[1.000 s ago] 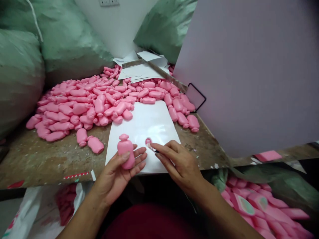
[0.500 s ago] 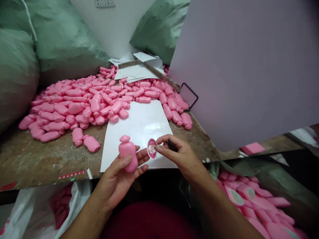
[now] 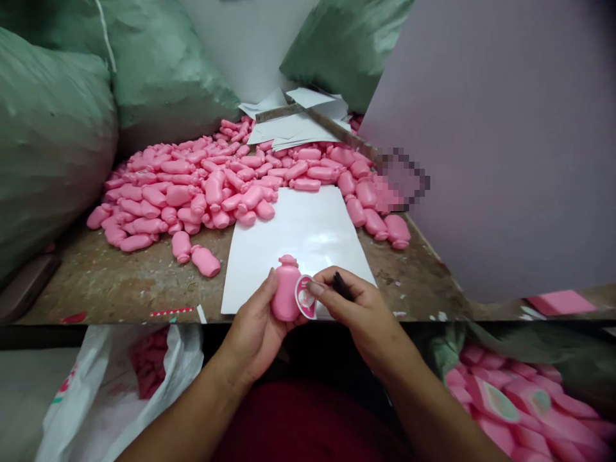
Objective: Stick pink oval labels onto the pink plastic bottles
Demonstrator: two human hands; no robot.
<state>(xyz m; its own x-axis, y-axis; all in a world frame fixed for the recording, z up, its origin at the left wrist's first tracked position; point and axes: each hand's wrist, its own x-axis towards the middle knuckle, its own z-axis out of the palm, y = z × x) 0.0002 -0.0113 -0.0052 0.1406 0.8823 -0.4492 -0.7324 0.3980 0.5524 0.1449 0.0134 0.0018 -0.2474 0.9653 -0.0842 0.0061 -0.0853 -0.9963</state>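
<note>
Bulging green woven sacks (image 3: 52, 147) fill the upper left of the frame. Loose pink plastic bottles (image 3: 212, 192) heap across the scarred workbench (image 3: 115, 282), a lilac board (image 3: 500, 141) stands at right, and a white plastic bag (image 3: 115, 385) sits lower left.

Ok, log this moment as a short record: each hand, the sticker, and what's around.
left hand: holds pink bottle
right hand: holds black tool, fingers at sticker
sticker: oval, printed, against bottle's side
table: worn, under white sheet and pink bottle pile
around: green sacks, white bag
</note>
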